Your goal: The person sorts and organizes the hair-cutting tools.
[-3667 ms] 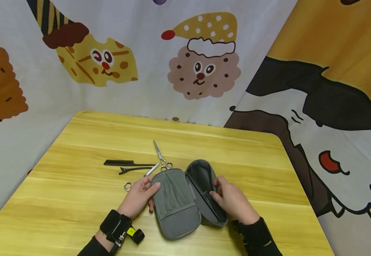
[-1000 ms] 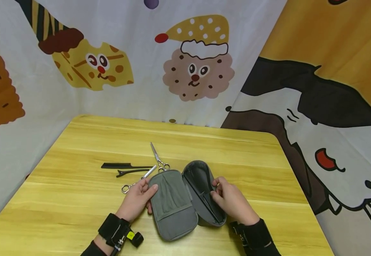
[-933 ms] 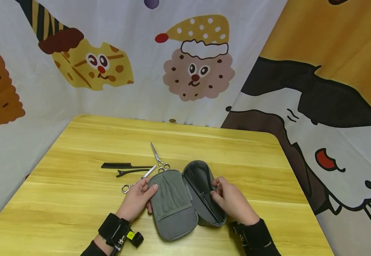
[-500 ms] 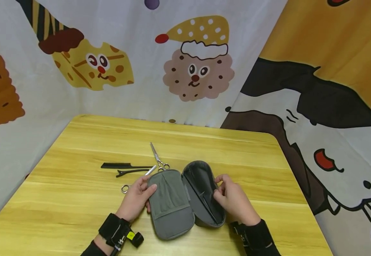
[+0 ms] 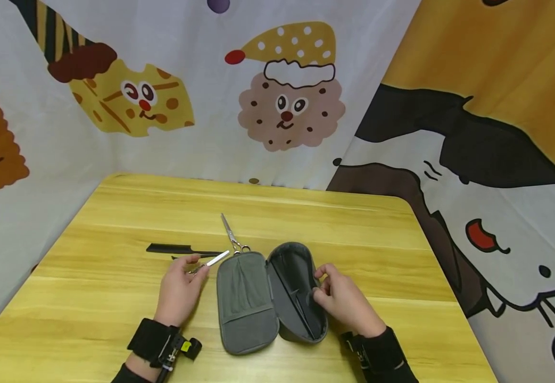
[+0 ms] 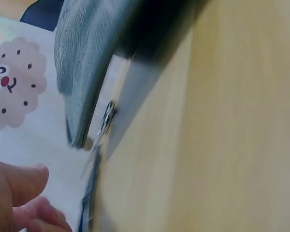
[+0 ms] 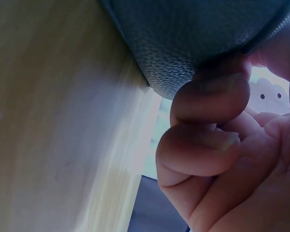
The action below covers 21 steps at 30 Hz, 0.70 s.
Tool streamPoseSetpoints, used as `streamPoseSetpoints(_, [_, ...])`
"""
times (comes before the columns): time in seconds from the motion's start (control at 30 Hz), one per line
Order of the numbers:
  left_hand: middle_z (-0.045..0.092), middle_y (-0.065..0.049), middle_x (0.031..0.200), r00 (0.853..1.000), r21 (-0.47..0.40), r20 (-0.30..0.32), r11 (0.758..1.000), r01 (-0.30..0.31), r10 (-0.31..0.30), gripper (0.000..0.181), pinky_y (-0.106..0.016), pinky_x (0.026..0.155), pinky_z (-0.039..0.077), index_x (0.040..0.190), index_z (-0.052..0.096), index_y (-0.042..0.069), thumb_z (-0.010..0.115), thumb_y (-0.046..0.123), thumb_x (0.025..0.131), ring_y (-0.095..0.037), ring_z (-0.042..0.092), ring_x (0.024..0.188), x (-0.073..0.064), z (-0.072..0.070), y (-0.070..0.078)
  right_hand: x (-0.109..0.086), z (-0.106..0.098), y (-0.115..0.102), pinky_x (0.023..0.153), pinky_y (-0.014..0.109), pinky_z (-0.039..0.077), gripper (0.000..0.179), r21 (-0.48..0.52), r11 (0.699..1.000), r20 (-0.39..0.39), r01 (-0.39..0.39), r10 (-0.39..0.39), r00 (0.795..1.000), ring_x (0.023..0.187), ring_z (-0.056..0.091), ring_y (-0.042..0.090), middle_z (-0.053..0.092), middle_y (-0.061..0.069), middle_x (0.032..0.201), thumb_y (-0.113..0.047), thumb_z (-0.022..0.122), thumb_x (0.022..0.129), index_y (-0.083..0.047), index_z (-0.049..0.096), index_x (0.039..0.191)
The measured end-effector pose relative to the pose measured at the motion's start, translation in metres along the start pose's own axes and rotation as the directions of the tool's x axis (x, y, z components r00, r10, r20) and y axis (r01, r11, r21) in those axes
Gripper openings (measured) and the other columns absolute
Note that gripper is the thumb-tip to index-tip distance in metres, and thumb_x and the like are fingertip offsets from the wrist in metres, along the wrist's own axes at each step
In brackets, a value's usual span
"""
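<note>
Grey case, pebble-grained outside, round-ended, with a pocketed flap and a deep dark-lined half (image 5: 248, 319): is lying spread between the two hands, on the yellow wood-grain table top (image 5: 90, 298).

Right hand (image 5: 349, 303): is pinching the outer rim of the deep half between thumb and curled fingers; the case is therefore sitting directly at this grip, its flap extending away toward the other hand.

Left hand (image 5: 179, 292): is hovering beside the flap, apart from it, thumb and fingers parted; no held object is showing between them in the left wrist view.

Slim silver metal tool, apparently scissors (image 5: 218, 258): is lying at the left fingertips, its bright end pointing toward the flap's far corner, its other end hidden.

Black toothed comb (image 5: 168, 248): is lying just beyond the left fingers.

Pointed silver scissors (image 5: 228, 230): are lying farther out, past the flap.

Handling, as judged: left fingertips should be closing low around the silver tool, clear of the comb; the right pinch should be staying light, steadying the rim without folding it.
</note>
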<state>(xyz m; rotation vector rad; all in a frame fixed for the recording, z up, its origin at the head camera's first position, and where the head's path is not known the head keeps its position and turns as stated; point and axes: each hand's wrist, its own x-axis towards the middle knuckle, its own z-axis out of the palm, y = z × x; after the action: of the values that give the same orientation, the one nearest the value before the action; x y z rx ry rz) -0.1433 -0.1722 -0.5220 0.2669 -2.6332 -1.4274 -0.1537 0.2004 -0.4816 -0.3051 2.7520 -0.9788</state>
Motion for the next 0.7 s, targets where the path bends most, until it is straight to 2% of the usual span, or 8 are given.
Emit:
streamPoseSetpoints(0.1, [0.066, -0.025, 0.132, 0.998, 0.150, -0.036, 0.988, -0.044, 0.050, 0.039, -0.044, 0.084, 0.062, 0.136, 0.065, -0.001, 0.071, 0.022, 0.105, -0.035, 0.072, 0.105, -0.001, -0.009, 0.001, 0.000, 0.000, 0.000, 0.060, 0.023, 0.040, 0.025, -0.001, 1.000, 0.010, -0.003, 0.003, 1.000, 0.060, 0.049, 0.008, 0.057, -0.004, 0.073, -0.013, 0.069, 0.100, -0.015, 0.058, 0.122])
streamPoseSetpoints(0.2, [0.068, -0.026, 0.126, 0.998, 0.291, -0.024, 0.956, -0.046, 0.055, 0.040, -0.058, 0.089, 0.060, 0.132, 0.067, -0.003, 0.073, 0.024, 0.103, -0.042, 0.070, 0.111, -0.002, -0.019, 0.002, 0.000, 0.000, 0.000, 0.061, 0.023, 0.040, 0.024, -0.001, 1.000, 0.017, -0.002, 0.002, 1.000, 0.060, 0.049, 0.008, 0.056, -0.004, 0.073, -0.013, 0.069, 0.100, -0.014, 0.058, 0.122])
streamPoseSetpoints(0.33, [0.069, -0.024, 0.113, 0.999, 0.410, 0.038, 0.911, -0.042, 0.029, 0.038, -0.051, 0.069, 0.059, 0.120, 0.071, -0.004, 0.077, 0.027, 0.099, -0.035, 0.070, 0.089, -0.003, -0.030, 0.002, 0.000, -0.001, -0.001, 0.061, 0.023, 0.040, 0.024, -0.008, 1.000, 0.017, 0.005, -0.005, 1.000, 0.061, 0.049, 0.007, 0.056, -0.004, 0.073, -0.013, 0.068, 0.100, -0.014, 0.058, 0.122])
streamPoseSetpoints(0.43, [0.069, -0.018, 0.103, 0.998, 0.434, 0.063, 0.899, -0.050, 0.025, 0.031, -0.040, 0.059, 0.052, 0.112, 0.073, -0.001, 0.078, 0.026, 0.098, -0.026, 0.065, 0.078, 0.000, -0.034, -0.002, 0.000, -0.001, 0.000, 0.061, 0.023, 0.041, 0.024, -0.015, 1.000, 0.013, 0.012, -0.012, 1.000, 0.061, 0.049, 0.007, 0.056, -0.004, 0.074, -0.013, 0.069, 0.100, -0.014, 0.059, 0.122])
streamPoseSetpoints(0.53, [0.070, -0.014, 0.095, 0.998, 0.449, 0.054, 0.891, -0.062, 0.043, 0.026, -0.035, 0.054, 0.047, 0.109, 0.073, 0.000, 0.077, 0.023, 0.099, -0.023, 0.061, 0.072, 0.001, -0.038, -0.005, 0.000, -0.001, 0.000, 0.061, 0.023, 0.041, 0.024, -0.016, 1.000, 0.011, 0.018, -0.018, 1.000, 0.061, 0.049, 0.007, 0.057, -0.004, 0.074, -0.012, 0.069, 0.100, -0.014, 0.058, 0.122])
streamPoseSetpoints(0.6, [0.070, -0.018, 0.096, 0.997, 0.464, 0.029, 0.883, -0.071, 0.065, 0.025, -0.037, 0.052, 0.048, 0.111, 0.073, -0.001, 0.077, 0.021, 0.099, -0.025, 0.063, 0.070, 0.003, -0.042, -0.006, 0.000, 0.000, 0.001, 0.061, 0.023, 0.041, 0.024, -0.019, 1.000, 0.010, 0.017, -0.017, 1.000, 0.061, 0.049, 0.007, 0.057, -0.005, 0.074, -0.012, 0.069, 0.100, -0.014, 0.058, 0.121])
streamPoseSetpoints(0.7, [0.069, -0.028, 0.111, 0.995, 0.506, -0.003, 0.858, -0.085, 0.101, 0.031, -0.046, 0.053, 0.053, 0.117, 0.071, -0.004, 0.077, 0.020, 0.099, -0.033, 0.068, 0.072, 0.008, -0.048, -0.008, -0.001, 0.000, 0.001, 0.061, 0.023, 0.041, 0.024, -0.025, 1.000, 0.011, 0.009, -0.009, 1.000, 0.060, 0.049, 0.007, 0.057, -0.005, 0.074, -0.014, 0.068, 0.100, -0.015, 0.058, 0.122])
